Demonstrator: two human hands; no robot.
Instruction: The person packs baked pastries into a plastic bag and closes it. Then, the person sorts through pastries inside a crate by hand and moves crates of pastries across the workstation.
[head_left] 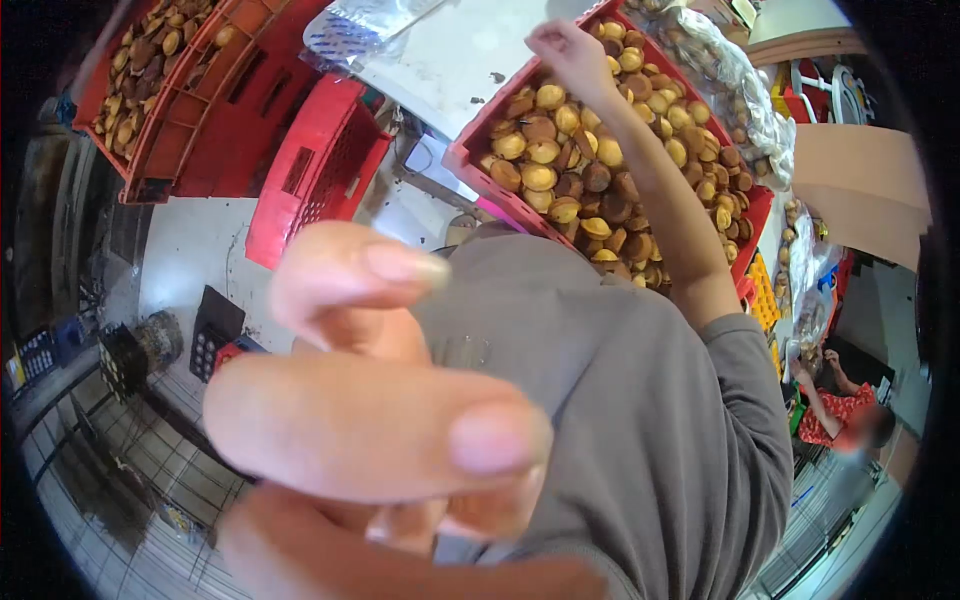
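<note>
My left hand (400, 420) is very close to the camera, large and blurred. Its fingers are bent and spread apart, with nothing visible between them. Stretched out over a red crate (500, 192), my right hand (572, 62) hovers near the crate's far left rim. Its fingers are loosely bent, and no item shows in them. Small rounded, shell-like cookies (597, 178), golden and brown, fill the crate in a loose heap. My right forearm hides part of the heap.
A white table (440, 70) with plastic bags (365, 25) borders the crate. Red crates (310, 165) stand at left, the upper one with more cookies (150, 70). Clear bags of cookies (735, 75) lie beyond. A person in a red patterned top (840, 410) is at far right.
</note>
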